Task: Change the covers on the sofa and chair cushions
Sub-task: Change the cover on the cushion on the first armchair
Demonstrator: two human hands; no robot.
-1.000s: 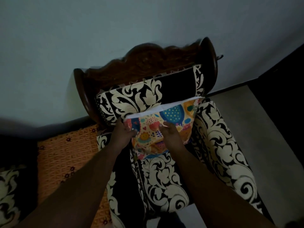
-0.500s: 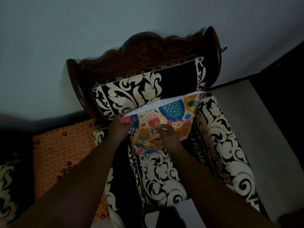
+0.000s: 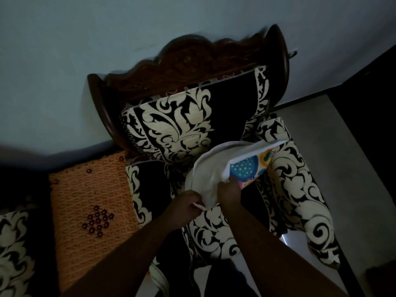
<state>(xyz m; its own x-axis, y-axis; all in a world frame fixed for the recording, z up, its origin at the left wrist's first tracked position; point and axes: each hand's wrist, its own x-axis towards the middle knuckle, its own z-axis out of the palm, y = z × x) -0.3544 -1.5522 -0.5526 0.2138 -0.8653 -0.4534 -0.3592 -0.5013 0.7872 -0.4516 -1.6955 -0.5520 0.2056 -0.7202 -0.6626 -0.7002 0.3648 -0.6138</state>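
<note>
Mid-swap on the chair (image 3: 192, 58): both hands, left (image 3: 184, 205) and right (image 3: 230, 192), grip the cover (image 3: 205, 174); next, peel it further off.

Right hand (image 3: 229, 192) fingers hidden under colourful cover (image 3: 249, 168).

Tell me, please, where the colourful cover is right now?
In the head view, the colourful cover lies right of centre on the chair seat, held by both hands, before the back cushion.
</note>
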